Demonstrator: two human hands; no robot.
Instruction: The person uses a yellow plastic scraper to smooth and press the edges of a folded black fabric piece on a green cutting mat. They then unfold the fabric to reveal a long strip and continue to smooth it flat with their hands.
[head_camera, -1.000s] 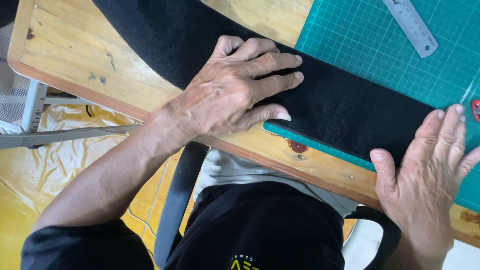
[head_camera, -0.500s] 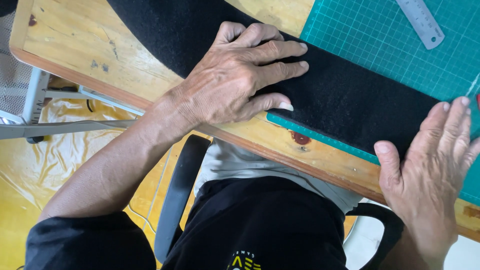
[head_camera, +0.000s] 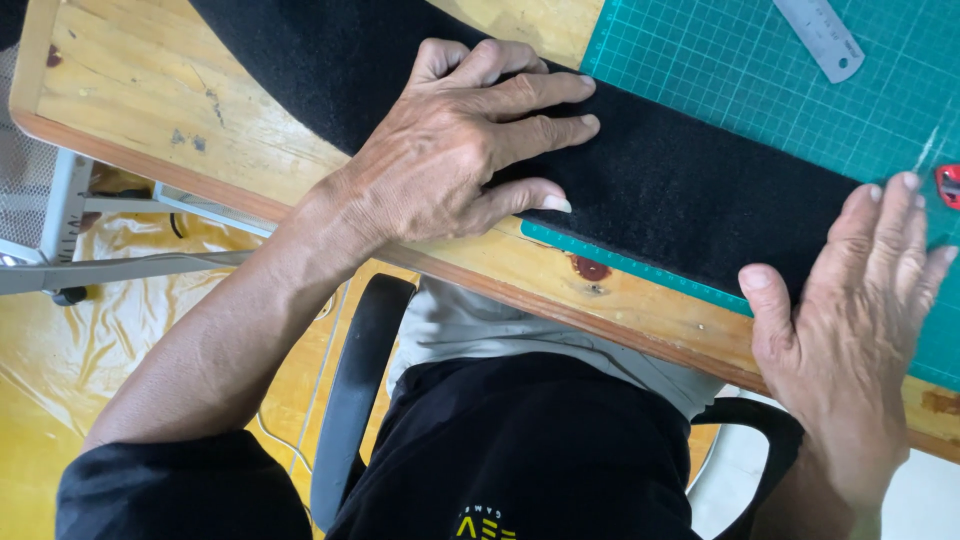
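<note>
Black felt strip (head_camera: 660, 185) lies diagonally across the wooden surface (head_camera: 130, 90) and the green cutting mat (head_camera: 720, 70), pinned flat by both hands. Left hand (head_camera: 450, 150) presses down mid-strip, fingers (head_camera: 530, 95) loosely spread and nothing pinched; right hand (head_camera: 860, 300) holds the strip's end at the mat's near edge, fingers spread flat. A steel ruler (head_camera: 820, 35) lies well apart at the top, a small red object (head_camera: 948, 185) just beside the right fingertips. Uneven pressure could likely let the felt creep or buckle off the mat's grid
</note>
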